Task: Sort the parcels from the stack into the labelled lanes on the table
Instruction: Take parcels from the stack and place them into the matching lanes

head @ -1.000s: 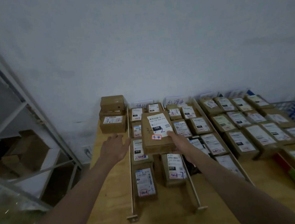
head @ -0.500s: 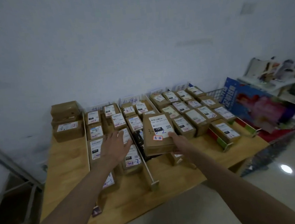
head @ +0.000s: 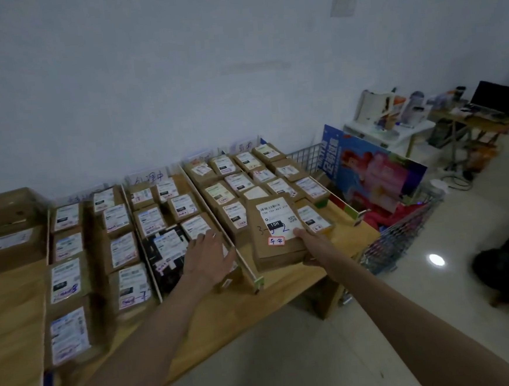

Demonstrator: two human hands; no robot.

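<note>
Head view: the right hand [head: 310, 244] grips a brown parcel [head: 276, 232] at its near right corner, thumb on top across the white label, fingers hidden beneath. The parcel is held above the right end of the wooden tabletop [head: 9, 306], over the near parcels of the rightmost lanes; whether it touches them cannot be determined. The left hand [head: 208, 257] is spread flat, palm down, fingers straight, over parcels in the lane left of a wooden divider [head: 240, 256]. A stack of boxes [head: 9, 230] stands at the tabletop's far left. A wire basket [head: 402, 236] stands beside the right end.
</note>
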